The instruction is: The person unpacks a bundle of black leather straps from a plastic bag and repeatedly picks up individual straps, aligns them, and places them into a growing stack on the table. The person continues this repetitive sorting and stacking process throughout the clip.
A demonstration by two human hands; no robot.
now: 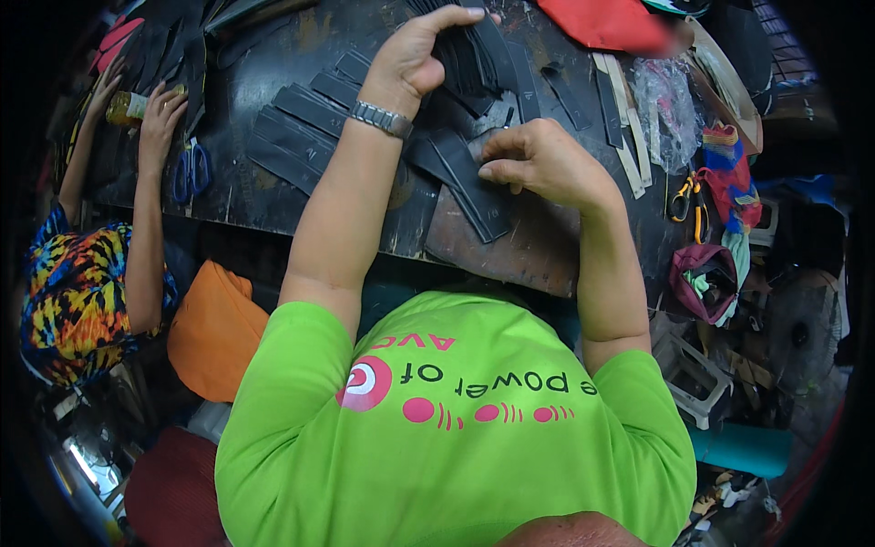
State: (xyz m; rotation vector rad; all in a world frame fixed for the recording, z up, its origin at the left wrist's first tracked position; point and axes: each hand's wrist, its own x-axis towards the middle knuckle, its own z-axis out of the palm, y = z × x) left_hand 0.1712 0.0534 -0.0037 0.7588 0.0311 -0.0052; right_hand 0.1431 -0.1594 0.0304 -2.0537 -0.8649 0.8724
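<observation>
My left hand [412, 56], with a metal watch at the wrist, curves round a stack of thin black strips [483, 56]. Its finger reaches across the stack's far end, and the rest of its fingers are partly hidden. My right hand [545, 162] is closed, thumb and fingers curled together. I cannot make out what lies between its fingertips. Beside them black strips [469, 187] lie slanted over a brown board [538, 242] at the table's near edge. A small grey piece [497, 114] sits between the stack and my right hand.
More black strips [305, 114] lie fanned on the dark table [246, 196]. Blue-handled scissors [191, 171] are at left, near a co-worker's hands [157, 123] holding a yellow-filled container [123, 109]. At right are pale strips [629, 128], clear plastic [665, 109] and orange-handled scissors [690, 205].
</observation>
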